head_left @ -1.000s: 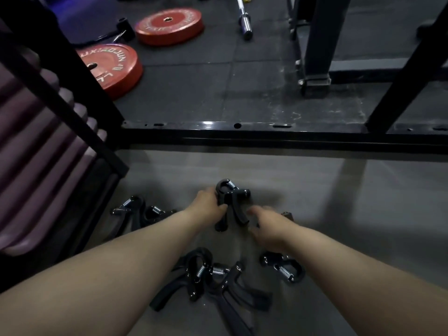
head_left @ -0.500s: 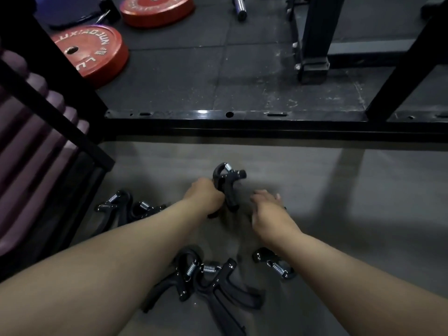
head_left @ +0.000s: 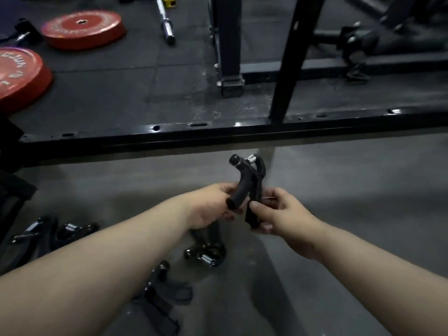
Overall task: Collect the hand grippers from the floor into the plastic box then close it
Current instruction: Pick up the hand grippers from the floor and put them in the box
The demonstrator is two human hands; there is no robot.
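A black hand gripper (head_left: 249, 180) with a metal spring is lifted off the grey floor between both hands. My left hand (head_left: 211, 206) holds one of its handles and my right hand (head_left: 278, 214) pinches the other. Several more black hand grippers lie on the floor: one under my left wrist (head_left: 208, 253), a pair at the left (head_left: 48, 234), and more below my left forearm (head_left: 164, 292). No plastic box shows in the head view.
A black steel rack base bar (head_left: 218, 132) crosses the floor just beyond my hands, with uprights (head_left: 293, 57) rising from it. Red weight plates (head_left: 82, 29) and a barbell end (head_left: 166, 25) lie on the dark mat behind.
The hand gripper has risen off the floor in my left hand. My right hand has come over and taken hold of its other handle. The camera view shifted right.
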